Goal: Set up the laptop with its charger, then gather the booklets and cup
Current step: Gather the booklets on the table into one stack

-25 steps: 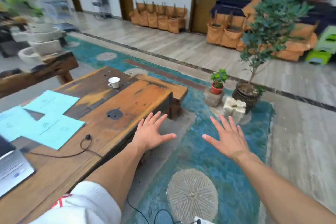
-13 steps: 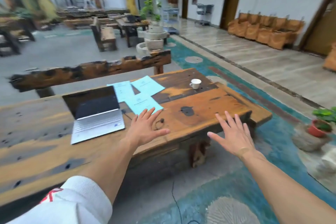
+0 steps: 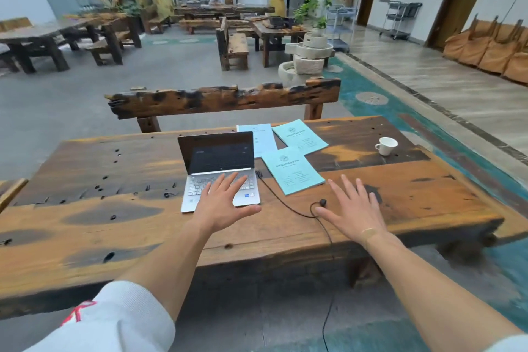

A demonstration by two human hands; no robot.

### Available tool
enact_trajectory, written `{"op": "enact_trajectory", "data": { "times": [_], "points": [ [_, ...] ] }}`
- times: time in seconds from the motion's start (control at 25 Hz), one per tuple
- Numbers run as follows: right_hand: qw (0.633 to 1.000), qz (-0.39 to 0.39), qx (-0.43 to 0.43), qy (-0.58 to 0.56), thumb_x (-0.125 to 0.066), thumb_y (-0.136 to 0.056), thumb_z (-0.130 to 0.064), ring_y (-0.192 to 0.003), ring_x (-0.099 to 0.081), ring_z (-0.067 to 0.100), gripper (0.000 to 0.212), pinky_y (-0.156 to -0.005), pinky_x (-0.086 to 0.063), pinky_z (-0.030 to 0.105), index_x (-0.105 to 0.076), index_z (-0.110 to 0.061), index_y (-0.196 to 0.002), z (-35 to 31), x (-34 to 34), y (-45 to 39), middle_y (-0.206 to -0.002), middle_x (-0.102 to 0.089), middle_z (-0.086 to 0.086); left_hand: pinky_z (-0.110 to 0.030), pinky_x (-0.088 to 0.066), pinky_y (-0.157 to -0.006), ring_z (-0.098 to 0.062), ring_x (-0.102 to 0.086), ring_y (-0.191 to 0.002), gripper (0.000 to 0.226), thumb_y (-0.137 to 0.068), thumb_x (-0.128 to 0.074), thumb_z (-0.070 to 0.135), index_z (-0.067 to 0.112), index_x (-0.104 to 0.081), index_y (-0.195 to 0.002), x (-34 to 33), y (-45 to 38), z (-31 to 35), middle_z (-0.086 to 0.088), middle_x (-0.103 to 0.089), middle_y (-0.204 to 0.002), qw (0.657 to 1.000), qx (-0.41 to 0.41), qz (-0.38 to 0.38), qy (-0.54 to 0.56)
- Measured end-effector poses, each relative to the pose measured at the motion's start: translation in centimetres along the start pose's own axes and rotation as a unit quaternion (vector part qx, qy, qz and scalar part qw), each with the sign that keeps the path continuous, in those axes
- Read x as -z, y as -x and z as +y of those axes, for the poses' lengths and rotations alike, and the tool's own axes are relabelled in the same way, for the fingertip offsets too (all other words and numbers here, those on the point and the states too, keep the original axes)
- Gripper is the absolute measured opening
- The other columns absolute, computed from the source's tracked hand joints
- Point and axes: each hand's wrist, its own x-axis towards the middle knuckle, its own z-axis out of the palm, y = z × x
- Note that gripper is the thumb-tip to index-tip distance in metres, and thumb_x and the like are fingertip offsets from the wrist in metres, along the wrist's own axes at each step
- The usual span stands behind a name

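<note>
A silver laptop [image 3: 217, 163] stands open with a dark screen on the wooden table [image 3: 114, 217]. A black charger cable [image 3: 285, 203] runs from its right side, loops on the table and drops over the near edge. Three light-blue booklets lie right of the laptop: one near [image 3: 293, 170], one far [image 3: 300, 136], one partly behind the screen [image 3: 261, 138]. A white cup [image 3: 386, 146] sits at the far right. My left hand [image 3: 221, 203] hovers over the keyboard, fingers spread, empty. My right hand [image 3: 350, 208] is spread above the cable loop, empty.
A rough wooden bench back [image 3: 223, 100] stands along the table's far side. More wooden tables and benches [image 3: 234, 46] fill the room behind, with stacked stone mills [image 3: 307, 61] to the right. A teal floor strip [image 3: 428, 134] runs past the table's right end.
My view swung left from the table's right end and floor to face the laptop head-on. Both hands stayed spread and empty and now hover over the laptop and the cable.
</note>
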Motion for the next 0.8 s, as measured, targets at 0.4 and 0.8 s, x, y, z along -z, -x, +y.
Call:
{"op": "enact_trajectory", "data": {
  "times": [0.4, 0.8],
  "points": [
    [0.999, -0.031, -0.009, 0.012, -0.028, -0.081, -0.08, -0.15, 0.007, 0.027, 0.086, -0.119, -0.006, 0.055, -0.006, -0.037, -0.152, -7.8, -4.5, -9.1, -0.163, 0.002, -0.002, -0.049, -0.003, -0.122, -0.015, 0.0, -0.152, 0.101, -0.069, -0.032, 0.092, 0.042, -0.012, -0.154, -2.6, -6.8, -7.0, 0.012, -0.005, -0.164, 0.998, -0.006, -0.049, 0.033],
    [0.999, -0.043, -0.025, 0.01, -0.032, -0.081, -0.079, -0.15, 0.004, 0.026, 0.085, -0.118, -0.007, 0.055, -0.008, -0.038, -0.151, -4.1, -7.0, -19.3, -0.163, -0.001, -0.004, -0.047, -0.005, -0.122, -0.015, 0.0, -0.152, 0.097, -0.072, -0.036, 0.089, 0.04, -0.016, -0.154, -4.6, -17.3, -6.4, 0.013, -0.007, -0.164, 0.997, -0.014, -0.047, 0.053]
  ]
}}
